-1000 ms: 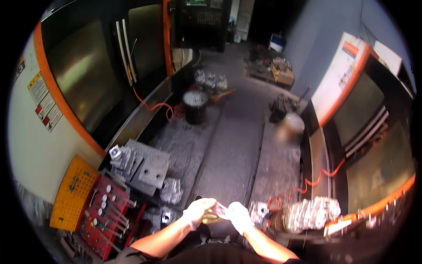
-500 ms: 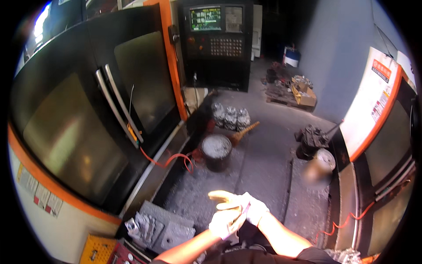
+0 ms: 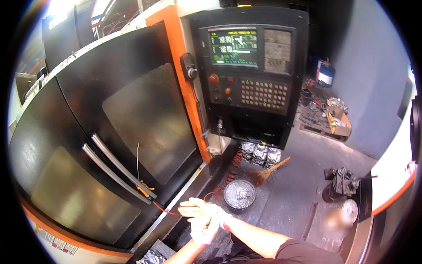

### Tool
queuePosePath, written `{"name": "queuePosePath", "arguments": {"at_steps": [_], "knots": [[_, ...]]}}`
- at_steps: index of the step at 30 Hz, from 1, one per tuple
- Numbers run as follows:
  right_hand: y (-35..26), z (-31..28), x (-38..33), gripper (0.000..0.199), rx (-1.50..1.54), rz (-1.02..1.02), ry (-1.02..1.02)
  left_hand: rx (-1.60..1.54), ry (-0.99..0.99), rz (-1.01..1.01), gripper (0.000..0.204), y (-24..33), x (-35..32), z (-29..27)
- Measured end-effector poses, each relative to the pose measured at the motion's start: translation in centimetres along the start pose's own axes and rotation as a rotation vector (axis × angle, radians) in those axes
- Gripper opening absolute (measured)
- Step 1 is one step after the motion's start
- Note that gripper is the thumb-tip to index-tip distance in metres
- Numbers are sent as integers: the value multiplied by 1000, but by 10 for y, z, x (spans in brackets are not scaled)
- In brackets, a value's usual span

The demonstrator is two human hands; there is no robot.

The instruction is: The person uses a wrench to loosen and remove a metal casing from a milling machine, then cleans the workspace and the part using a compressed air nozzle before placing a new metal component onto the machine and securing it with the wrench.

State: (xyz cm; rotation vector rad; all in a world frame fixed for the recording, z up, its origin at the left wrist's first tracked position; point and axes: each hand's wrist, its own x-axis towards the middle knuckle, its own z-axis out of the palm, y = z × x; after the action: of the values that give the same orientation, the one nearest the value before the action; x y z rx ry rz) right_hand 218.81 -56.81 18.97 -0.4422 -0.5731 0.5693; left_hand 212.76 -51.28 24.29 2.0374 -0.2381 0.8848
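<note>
Both my hands wear pale gloves and meet low in the picture. My right hand point(image 3: 194, 209) points left with its fingers stretched out. Against its palm and wrist side is my left hand point(image 3: 203, 231), its fingers closed on the right hand's glove. Exactly where the left fingertips lie is hidden. Just beyond the hands stands a round bucket point(image 3: 239, 195) full of grey metal chips. To their left is a dark machine door with metal handles point(image 3: 118, 169), where an air blow gun point(image 3: 144, 190) with an orange body hangs.
A control panel point(image 3: 250, 79) with a lit screen and buttons stands ahead. Below it are stacked metal parts point(image 3: 260, 155) and a broom point(image 3: 269, 173). At right are a dark fixture on a drum point(image 3: 340, 185) and a pallet with a cardboard box point(image 3: 340, 125).
My view has moved toward the control panel, which now looks larger and nearer. My joined hands appear farther left, closer to the machine door. The left hand still grips the right glove.
</note>
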Motion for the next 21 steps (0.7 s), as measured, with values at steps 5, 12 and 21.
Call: {"name": "queuePosePath", "arguments": {"at_steps": [5, 12, 21], "knots": [[-37, 9, 93, 70, 284, 586, -33, 186, -7, -84, 19, -18, 35, -9], [-11, -3, 155, 65, -285, 623, 341, 2, -87, -239, 16, -29, 86, -35], [11, 84, 258, 25, -1306, -452, -485, 69, -21, -11, 15, -94, 117, -192]]}}
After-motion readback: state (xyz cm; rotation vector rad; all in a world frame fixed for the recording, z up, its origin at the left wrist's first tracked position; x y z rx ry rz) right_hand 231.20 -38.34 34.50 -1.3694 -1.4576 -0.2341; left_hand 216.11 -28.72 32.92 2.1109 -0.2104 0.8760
